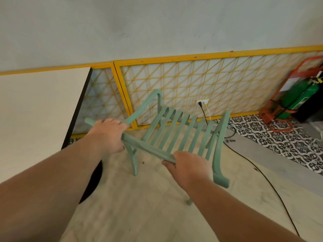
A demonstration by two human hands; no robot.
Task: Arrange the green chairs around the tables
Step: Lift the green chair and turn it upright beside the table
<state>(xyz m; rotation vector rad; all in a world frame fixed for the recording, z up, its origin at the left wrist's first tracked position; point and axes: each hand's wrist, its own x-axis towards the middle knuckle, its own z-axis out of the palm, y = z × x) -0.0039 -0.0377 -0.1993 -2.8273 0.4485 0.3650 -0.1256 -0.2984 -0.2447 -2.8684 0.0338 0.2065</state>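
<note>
A white-topped table (40,109) fills the left, and just beside its corner is a slatted green chair (174,130), apparently mid-placement. The left hand (108,135) grips its armrest and the right hand (188,168) its near rail. The next move likely calls for swinging it square to the table's edge.

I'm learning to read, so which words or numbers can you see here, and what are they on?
None can be read.
White sheet beside the green cylinder: too blurred.
Dark label on the green cylinder: too small.
Green chair: no writing shows.
</note>
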